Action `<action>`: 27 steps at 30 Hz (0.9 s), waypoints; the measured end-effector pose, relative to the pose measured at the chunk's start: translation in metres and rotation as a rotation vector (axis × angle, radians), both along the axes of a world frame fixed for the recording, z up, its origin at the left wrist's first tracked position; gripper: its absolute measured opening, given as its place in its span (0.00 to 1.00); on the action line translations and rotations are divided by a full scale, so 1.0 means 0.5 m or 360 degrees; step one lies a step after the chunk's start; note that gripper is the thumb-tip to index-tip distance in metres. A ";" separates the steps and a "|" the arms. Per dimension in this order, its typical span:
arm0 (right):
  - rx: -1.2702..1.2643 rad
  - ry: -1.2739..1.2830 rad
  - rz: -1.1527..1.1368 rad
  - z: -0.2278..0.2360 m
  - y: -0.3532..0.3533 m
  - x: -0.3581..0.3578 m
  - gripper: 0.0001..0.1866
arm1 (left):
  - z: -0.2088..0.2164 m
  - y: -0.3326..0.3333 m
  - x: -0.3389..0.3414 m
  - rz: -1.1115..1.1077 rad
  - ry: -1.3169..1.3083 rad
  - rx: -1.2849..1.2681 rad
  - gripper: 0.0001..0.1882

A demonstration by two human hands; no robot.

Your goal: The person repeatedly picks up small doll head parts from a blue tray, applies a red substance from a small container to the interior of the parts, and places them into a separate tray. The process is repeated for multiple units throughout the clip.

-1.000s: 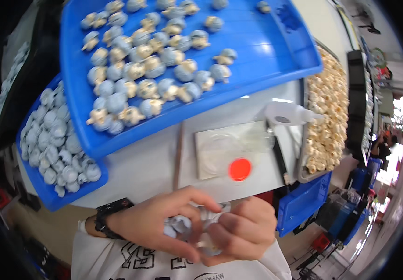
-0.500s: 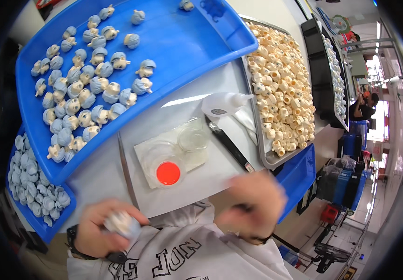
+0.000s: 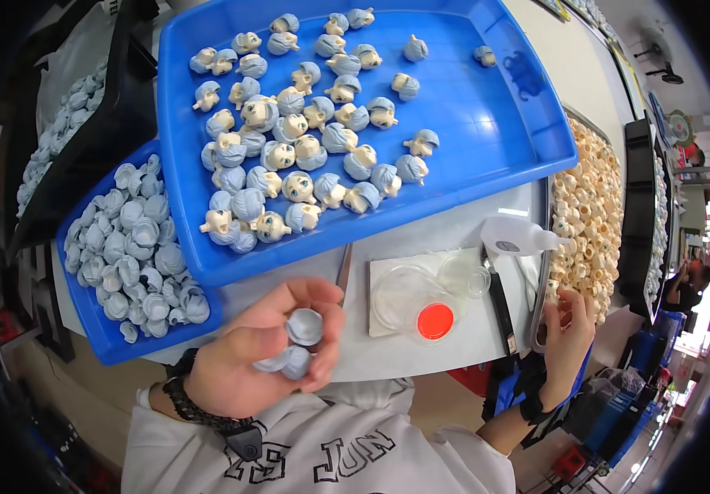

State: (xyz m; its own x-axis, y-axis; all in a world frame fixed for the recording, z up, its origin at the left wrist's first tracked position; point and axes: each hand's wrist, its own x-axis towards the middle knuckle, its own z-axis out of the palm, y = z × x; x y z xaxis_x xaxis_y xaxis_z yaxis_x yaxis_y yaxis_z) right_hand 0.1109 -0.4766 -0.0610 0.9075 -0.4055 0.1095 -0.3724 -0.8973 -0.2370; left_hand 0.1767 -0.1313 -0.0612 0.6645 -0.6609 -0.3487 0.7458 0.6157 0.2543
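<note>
My left hand (image 3: 235, 370), palm up with curled fingers, holds several pale blue doll hair pieces (image 3: 304, 326); the uppermost is a hollow cup. At the near end of a metal tray (image 3: 546, 247) of cream doll face pieces (image 3: 589, 222), my right hand (image 3: 569, 333) has bent, parted fingers touching the pieces. No piece shows clearly in its grasp. Beyond my left hand, a large blue tray (image 3: 486, 156) carries doll heads with blue hair (image 3: 299, 187). Left of it, a smaller blue bin (image 3: 108, 350) contains loose blue hair pieces (image 3: 132, 239).
Between my hands, a white pad (image 3: 384, 317) bears clear round dishes and a red disc (image 3: 435, 321). Near the metal tray are a white squeeze bottle (image 3: 519, 237) and black-handled tweezers (image 3: 499, 309). A thin metal tool (image 3: 344, 267) lies by the blue tray. A person (image 3: 688, 284) is far right.
My view has swung left. My right hand has gone from a blur near my body to the metal tray. My left hand has turned, now showing the blue hair pieces in its palm.
</note>
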 end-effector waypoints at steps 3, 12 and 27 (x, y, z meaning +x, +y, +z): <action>-0.0035 -0.0104 -0.0029 -0.001 -0.008 -0.014 0.10 | 0.000 -0.002 -0.005 -0.0091 0.0134 0.0094 0.22; 0.1331 -0.0738 0.1433 0.063 0.277 -0.001 0.12 | -0.003 -0.012 0.008 -0.0831 -0.1108 0.0281 0.20; 0.1012 -0.0823 0.1490 0.027 0.300 0.031 0.14 | -0.011 -0.009 0.017 -0.0650 -0.1449 0.0347 0.15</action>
